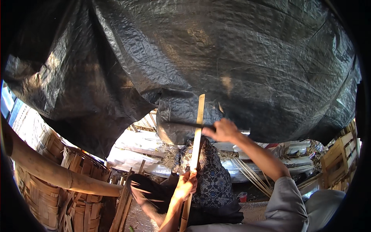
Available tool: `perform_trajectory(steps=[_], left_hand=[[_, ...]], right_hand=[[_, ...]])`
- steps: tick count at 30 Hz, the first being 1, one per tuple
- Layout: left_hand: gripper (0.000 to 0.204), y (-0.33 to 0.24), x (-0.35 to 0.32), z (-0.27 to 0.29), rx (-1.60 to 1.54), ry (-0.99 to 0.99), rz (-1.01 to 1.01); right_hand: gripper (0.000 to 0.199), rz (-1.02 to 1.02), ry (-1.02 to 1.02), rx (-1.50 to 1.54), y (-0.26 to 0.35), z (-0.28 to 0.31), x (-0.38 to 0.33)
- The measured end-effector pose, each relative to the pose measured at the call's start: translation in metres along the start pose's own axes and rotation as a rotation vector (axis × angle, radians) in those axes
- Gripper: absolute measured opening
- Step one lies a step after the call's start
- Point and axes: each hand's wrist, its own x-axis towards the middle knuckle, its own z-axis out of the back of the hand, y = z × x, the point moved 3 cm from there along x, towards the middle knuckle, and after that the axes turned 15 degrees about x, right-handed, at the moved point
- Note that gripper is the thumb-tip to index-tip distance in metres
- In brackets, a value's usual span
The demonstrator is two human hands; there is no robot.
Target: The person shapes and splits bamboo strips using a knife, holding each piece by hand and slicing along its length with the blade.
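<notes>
A long, pale bamboo strip (197, 141) stands slanted in front of me, its upper end leaning against a black tarp. My left hand (186, 185) is closed around its lower part. My right hand (222, 130) grips the handle of a knife (181, 123), blurred by motion. The dark blade points left and lies across the upper part of the strip; whether it cuts into the strip cannot be made out. Behind the strip, a dark patterned cloth (213, 174) is draped across my legs. A bare foot or lower leg (148, 207) shows beside my left forearm.
The black tarp (251, 69) hangs low ahead. A thick bamboo pole (58, 174) crosses the left side before woven bamboo panels (42, 197). Thin strips (253, 176), a small red cup (242, 197) and a wooden crate (337, 158) are on the right.
</notes>
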Motion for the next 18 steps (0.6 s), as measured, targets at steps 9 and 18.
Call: perform_trajectory(steps=[9,18], left_hand=[[0.034,0.014,-0.015,0.001,-0.004,-0.002,0.041],[0.035,0.004,-0.018,-0.015,0.037,-0.005,0.081]], right_hand=[[0.075,0.225,0.106,-0.106,-0.003,-0.028,-0.054],[0.083,0.032,-0.182,0.007,-0.028,0.027,-0.017]])
